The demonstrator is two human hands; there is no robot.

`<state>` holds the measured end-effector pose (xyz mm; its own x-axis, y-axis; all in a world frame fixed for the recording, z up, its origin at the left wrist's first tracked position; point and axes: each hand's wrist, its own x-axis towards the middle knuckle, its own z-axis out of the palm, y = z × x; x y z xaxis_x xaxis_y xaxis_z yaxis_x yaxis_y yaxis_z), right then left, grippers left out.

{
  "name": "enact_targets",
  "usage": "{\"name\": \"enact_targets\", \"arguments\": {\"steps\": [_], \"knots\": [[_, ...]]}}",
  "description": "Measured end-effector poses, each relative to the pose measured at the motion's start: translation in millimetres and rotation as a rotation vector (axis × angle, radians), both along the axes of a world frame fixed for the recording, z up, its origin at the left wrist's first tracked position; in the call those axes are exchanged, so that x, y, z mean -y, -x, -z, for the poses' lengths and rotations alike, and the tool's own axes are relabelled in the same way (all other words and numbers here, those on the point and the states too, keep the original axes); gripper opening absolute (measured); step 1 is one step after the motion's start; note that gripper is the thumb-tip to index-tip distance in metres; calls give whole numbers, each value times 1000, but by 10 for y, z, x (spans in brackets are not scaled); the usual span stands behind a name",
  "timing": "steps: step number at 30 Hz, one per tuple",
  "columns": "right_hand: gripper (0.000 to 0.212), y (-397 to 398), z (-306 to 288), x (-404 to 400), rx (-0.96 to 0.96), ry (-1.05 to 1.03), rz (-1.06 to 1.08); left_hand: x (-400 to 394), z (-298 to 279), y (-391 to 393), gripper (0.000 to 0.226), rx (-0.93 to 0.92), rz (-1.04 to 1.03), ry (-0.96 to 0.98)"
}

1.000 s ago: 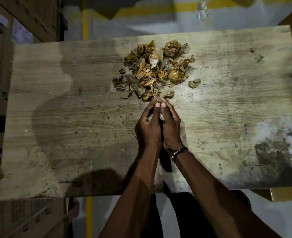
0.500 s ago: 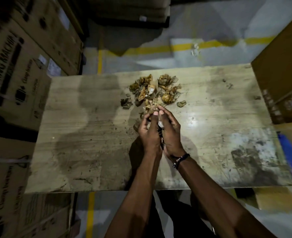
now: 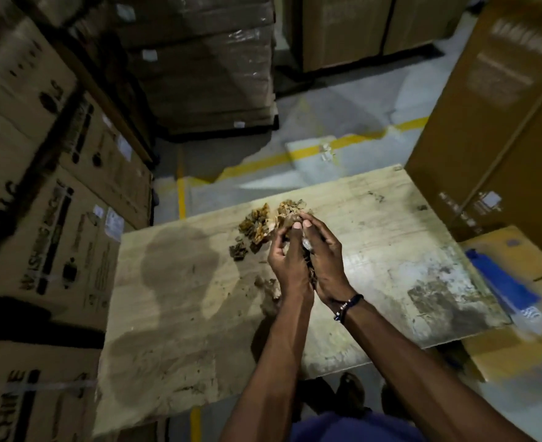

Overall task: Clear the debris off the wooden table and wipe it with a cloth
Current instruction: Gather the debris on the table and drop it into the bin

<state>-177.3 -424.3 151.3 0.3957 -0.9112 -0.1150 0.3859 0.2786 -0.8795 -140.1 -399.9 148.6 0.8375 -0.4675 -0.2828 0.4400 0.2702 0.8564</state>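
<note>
Since a second ago your hands have come up off the tabletop (image 3: 374, 237) with part of the debris gathered between them, and your head has tipped back, so the stacked cardboard boxes (image 3: 49, 199) on the left and the tall box (image 3: 499, 129) on the right now fill much of the view. The heap that lay whole near the far edge is split: one clump has risen with your hands, and the rest lies where it was.

Your left hand (image 3: 287, 260) and right hand (image 3: 322, 260) are cupped palm to palm, fingers curled inward, closed round a clump of dried leaves (image 3: 290, 213) that sticks out above the fingertips. A pale scrap shows between the thumbs, and dark bits show in the gap between the palms. A beaded bracelet (image 3: 347, 306) sits on your right wrist.

The remaining debris (image 3: 255, 226) lies on the tabletop just left of your hands, with a small dark piece (image 3: 238, 251) nearer you and a pale crumpled scrap (image 3: 269, 287) beside your left wrist. A dark stained patch (image 3: 435, 298) marks the tabletop on the right. Something blue (image 3: 499, 282), blurred, lies on a box past the right edge of the tabletop; you cannot tell from here what it is.
</note>
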Motion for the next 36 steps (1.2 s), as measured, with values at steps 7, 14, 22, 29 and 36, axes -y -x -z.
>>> {"name": "enact_targets", "arguments": {"steps": [7, 14, 22, 29, 36], "knots": [[25, 150, -216, 46, 14, 30, 195, 145, -156, 89, 14, 30, 228, 59], [27, 825, -178, -43, -15, 44, 491, 203, -91, 719, 15, -21, 555, 68], [29, 2062, -84, -438, -30, 19, 890, -53, 16, 2006, 18, 6, 925, 43], [31, 3197, 139, -1048, -36, -21, 1134, -542, 238, 3174, 21, 33, 1182, -54], [26, 4236, 432, -1580, -22, -164, 1238, -1068, 451, 4233, 13, -42, 1291, -183]]}}
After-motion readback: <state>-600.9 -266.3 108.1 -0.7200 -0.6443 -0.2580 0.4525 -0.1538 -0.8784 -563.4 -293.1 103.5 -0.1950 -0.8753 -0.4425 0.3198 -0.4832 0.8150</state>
